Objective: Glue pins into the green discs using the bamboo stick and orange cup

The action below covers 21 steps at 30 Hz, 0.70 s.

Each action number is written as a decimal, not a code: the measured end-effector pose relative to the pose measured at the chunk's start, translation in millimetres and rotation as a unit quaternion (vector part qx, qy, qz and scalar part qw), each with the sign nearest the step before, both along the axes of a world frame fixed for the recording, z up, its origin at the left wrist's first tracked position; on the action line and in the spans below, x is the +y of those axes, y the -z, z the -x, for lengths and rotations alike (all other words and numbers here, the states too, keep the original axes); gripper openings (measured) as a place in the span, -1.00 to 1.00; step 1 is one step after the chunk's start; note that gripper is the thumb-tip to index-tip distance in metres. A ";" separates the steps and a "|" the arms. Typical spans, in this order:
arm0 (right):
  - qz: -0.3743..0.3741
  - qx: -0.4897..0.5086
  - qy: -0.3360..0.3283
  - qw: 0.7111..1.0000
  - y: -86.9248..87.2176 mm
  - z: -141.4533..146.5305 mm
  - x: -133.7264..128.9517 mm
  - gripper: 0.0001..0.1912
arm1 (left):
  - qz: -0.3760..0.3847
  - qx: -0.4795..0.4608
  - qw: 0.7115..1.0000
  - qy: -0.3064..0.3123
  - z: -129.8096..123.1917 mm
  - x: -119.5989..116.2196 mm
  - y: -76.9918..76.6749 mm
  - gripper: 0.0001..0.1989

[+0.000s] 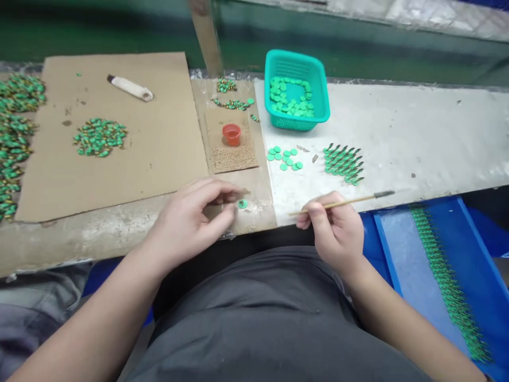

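Observation:
My right hand (336, 225) pinches a thin wooden stick (353, 201) with a dark tip pointing right. My left hand (199, 215) rests at the table's front edge, fingers curled and thumb apart from them, beside a green disc (243, 203) that has a small dark spot on it. Whether its fingers touch the disc I cannot tell. Behind it a small red cup (231, 135) stands on a cardboard piece (234, 159). Loose green discs (289, 161) lie on the white surface, left of rows of green discs with dark pieces (344, 163).
A teal basket (296, 124) holds green discs. Cardboard (159, 143) at left bears a pile of small green and gold pieces (100, 137) and a white-handled tool (131, 88). More pieces (11, 143) lie far left. A blue tray (473, 265) sits low at right.

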State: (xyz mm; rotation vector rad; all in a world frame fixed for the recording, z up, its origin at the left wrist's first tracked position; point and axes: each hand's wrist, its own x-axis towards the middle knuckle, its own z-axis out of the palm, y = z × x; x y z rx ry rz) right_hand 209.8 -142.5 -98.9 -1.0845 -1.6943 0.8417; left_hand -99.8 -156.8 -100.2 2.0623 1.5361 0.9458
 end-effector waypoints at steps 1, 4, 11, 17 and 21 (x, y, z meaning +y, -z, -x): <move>-0.011 -0.012 -0.007 1.000 0.1 -8.4 -5.1 -0.73 | -0.003 -0.003 1.000 -0.003 -0.5 -3.0 -1.3 -0.75; -0.044 -0.019 -0.010 0.999 3.1 -25.9 -13.7 -0.69 | -0.026 0.012 0.999 -0.021 -4.1 -6.6 -4.6 -0.77; -0.070 -0.008 0.077 0.995 10.3 -63.7 -4.2 -0.66 | -0.042 0.045 0.995 0.082 -77.8 55.6 -21.4 -0.59; -0.054 0.013 0.133 0.990 10.7 -102.9 1.5 -0.65 | -0.084 0.141 0.976 0.143 -168.7 133.0 -18.3 -0.65; -0.046 0.016 0.149 0.988 14.0 -121.4 3.7 -0.63 | -0.094 0.189 0.966 0.148 -185.7 146.9 -16.4 -0.68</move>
